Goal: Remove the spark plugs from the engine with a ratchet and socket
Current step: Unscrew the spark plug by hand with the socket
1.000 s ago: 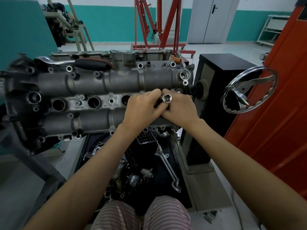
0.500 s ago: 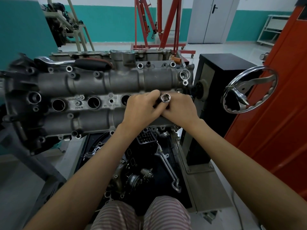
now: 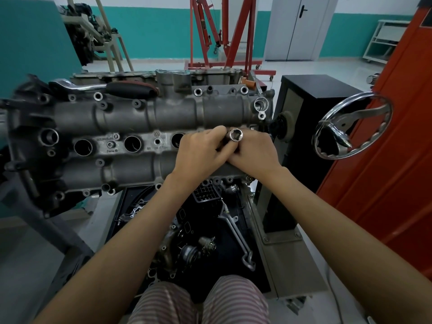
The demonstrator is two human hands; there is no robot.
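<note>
The grey engine head (image 3: 131,118) lies across a stand in front of me, with three open spark plug wells (image 3: 132,143) showing in its middle strip. Both hands meet over the rightmost well. My left hand (image 3: 198,150) and my right hand (image 3: 253,152) together grip a chrome socket (image 3: 236,135), whose open hex end points up at me. The socket's lower end and the fourth well are hidden under my fingers. A ratchet (image 3: 102,88) with a black and red handle rests on the engine's far edge, apart from both hands.
A chrome handwheel (image 3: 353,127) sticks out from the black stand box (image 3: 301,108) on the right. An orange panel (image 3: 392,160) stands close at the right. Below the engine a tray holds loose parts and a bent wrench (image 3: 238,237). A red engine hoist (image 3: 224,36) stands behind.
The socket has shifted very slightly between my fingers; both hands stay over the rightmost well.
</note>
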